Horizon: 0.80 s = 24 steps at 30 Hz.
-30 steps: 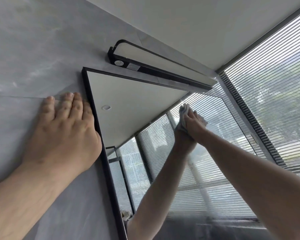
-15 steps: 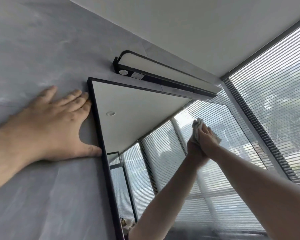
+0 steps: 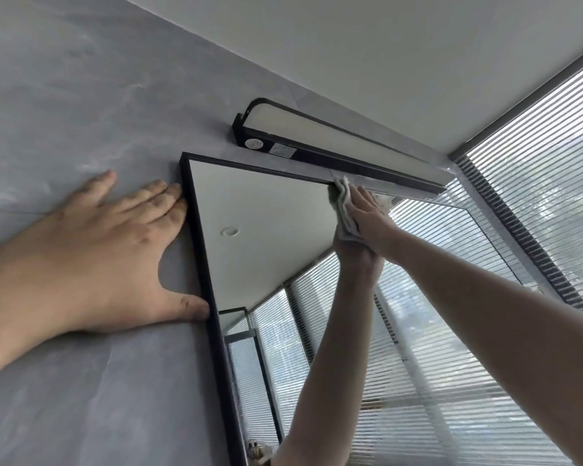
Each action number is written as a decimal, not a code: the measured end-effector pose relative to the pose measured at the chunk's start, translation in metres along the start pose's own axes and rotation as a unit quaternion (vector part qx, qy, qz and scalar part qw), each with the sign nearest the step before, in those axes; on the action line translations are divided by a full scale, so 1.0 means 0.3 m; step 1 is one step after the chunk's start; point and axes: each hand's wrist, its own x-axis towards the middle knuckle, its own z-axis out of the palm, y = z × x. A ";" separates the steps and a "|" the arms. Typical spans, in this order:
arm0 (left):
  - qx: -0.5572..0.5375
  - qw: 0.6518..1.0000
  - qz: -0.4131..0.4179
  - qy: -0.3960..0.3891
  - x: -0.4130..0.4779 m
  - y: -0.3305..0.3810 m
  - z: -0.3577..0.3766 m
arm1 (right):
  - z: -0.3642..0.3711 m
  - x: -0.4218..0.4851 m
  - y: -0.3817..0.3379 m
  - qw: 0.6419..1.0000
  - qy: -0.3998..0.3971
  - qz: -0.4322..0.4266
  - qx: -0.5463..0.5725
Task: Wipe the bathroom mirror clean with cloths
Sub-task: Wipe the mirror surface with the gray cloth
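Since a second ago the right hand (image 3: pixel 367 218) has carried the cloth (image 3: pixel 344 210) from mid-glass to the top edge of the mirror (image 3: pixel 266 203), just under the lamp (image 3: pixel 334 137). Its grip is flat, fingers pressing the cloth to the glass. Left hand (image 3: pixel 115 257) spread on the wall (image 3: pixel 81 95), touching the frame; the upper strip is probably now covered.

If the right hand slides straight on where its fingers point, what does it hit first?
Likely the mirror's black top frame; the cloth under the right hand looks nearly there. The lamp sits just above.
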 end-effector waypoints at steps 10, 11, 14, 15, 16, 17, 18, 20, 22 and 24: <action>0.013 1.000 0.005 -0.014 -0.011 0.004 -0.015 | -0.051 0.017 0.164 0.994 -0.009 0.075 0.084; 0.015 1.000 0.007 -0.011 -0.010 0.003 -0.013 | -0.042 0.022 0.125 0.992 0.015 0.062 0.106; 0.010 1.000 0.011 -0.005 -0.013 0.002 -0.015 | -0.022 0.011 -0.023 0.999 0.001 -0.006 0.041; 0.006 1.000 0.012 -0.004 -0.014 0.002 -0.017 | -0.018 0.001 -0.060 0.999 -0.026 -0.026 0.007; 0.003 1.000 0.014 -0.001 -0.015 0.001 -0.017 | -0.018 -0.016 -0.092 0.997 -0.043 -0.052 -0.023; 0.003 1.000 0.016 0.005 -0.014 -0.001 -0.015 | -0.020 -0.030 -0.106 0.995 -0.051 -0.072 -0.039; 0.005 1.000 0.018 0.009 -0.014 -0.003 -0.013 | -0.025 -0.057 -0.126 0.994 -0.057 -0.089 -0.037; 0.006 1.000 0.022 0.018 -0.015 -0.003 -0.014 | -0.039 -0.138 -0.168 0.993 -0.071 -0.090 -0.014; 0.000 1.000 0.022 0.020 -0.021 -0.002 -0.013 | -0.040 -0.254 -0.230 0.989 -0.085 -0.121 -0.020; -0.008 0.999 0.021 0.023 -0.027 0.000 -0.012 | -0.021 -0.382 -0.247 0.980 -0.089 -0.175 -0.037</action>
